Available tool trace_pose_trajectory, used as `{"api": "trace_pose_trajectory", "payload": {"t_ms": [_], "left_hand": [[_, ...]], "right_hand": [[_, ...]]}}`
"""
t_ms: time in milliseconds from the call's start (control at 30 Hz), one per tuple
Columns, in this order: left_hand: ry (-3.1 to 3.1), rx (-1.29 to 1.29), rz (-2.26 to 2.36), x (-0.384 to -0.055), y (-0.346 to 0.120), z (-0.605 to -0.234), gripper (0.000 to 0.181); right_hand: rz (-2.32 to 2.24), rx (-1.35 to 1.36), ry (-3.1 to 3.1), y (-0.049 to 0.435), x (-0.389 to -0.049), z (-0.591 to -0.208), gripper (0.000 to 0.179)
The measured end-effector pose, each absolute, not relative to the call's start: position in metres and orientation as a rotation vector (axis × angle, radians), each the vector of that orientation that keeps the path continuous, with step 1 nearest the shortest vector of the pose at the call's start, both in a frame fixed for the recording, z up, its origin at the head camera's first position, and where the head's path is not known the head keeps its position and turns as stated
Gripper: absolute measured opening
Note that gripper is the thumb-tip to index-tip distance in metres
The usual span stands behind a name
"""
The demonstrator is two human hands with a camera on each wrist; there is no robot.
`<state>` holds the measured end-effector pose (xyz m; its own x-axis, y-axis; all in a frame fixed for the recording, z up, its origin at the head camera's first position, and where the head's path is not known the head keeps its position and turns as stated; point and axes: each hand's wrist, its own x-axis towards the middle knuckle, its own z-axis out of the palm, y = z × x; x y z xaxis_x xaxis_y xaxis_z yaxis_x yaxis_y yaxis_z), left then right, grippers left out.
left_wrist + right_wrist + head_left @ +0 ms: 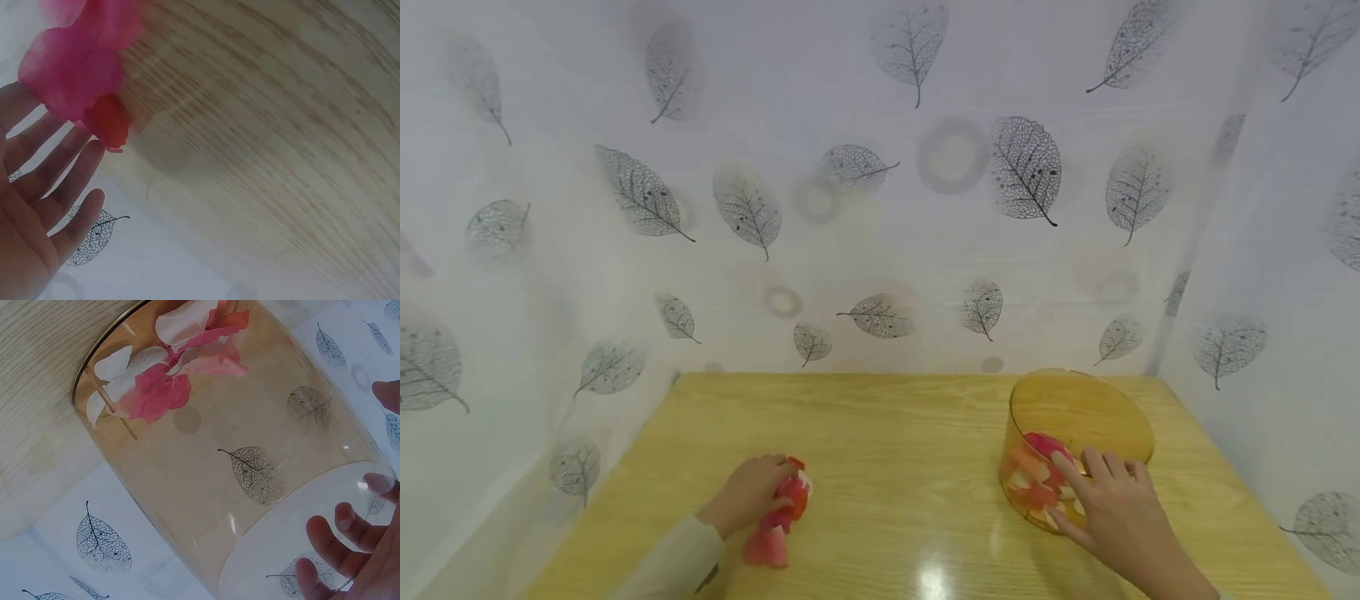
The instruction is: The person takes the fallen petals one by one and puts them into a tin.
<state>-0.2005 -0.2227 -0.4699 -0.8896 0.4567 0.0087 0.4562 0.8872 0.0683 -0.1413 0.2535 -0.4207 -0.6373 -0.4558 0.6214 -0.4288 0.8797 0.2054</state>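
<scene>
Pink, red and white flower petals (pixel 793 496) are gathered between the thumb and fingers of my left hand (pixel 752 493), over the left part of the table. In the left wrist view, pink petals (pixel 72 72) cover some fingertips; the outer fingers reach past them, and the thumb is hidden. At the right stands a see-through amber container (pixel 1075 400) with more petals (pixel 159 387) at its bottom. My right hand (pixel 1116 504) holds the container's near rim: fingers hook over into the mouth, while the thumb lies along the outside.
The wooden table (pixel 887 467) lies between the two hands. Pale coverings (pixel 865 242) printed with skeleton leaves rise at the back and both sides. The container stands near the table's right edge.
</scene>
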Motion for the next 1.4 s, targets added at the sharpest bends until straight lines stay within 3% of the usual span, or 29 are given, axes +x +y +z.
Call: {"api": "trace_pose_trajectory", "payload": {"t_ms": [533, 967, 1200, 1400], "left_hand": [[3.116, 0.824, 0.105, -0.202, -0.222, -0.465, 0.017], [3.210, 0.731, 0.149, -0.206, -0.218, -0.463, 0.009], [3.347, 0.926, 0.172, -0.219, -0.200, -0.439, 0.015], [3.423, 1.187, 0.253, -0.235, -0.155, -0.409, 0.012]], "right_hand": [[-0.048, 0.637, -2.335, 0.254, -0.143, -0.420, 0.077], [-0.054, 0.647, -2.338, 0.255, -0.144, -0.421, 0.076], [-0.065, 0.638, -2.352, 0.255, -0.142, -0.420, 0.079], [-0.057, 0.631, -2.357, 0.254, -0.141, -0.420, 0.079]]}}
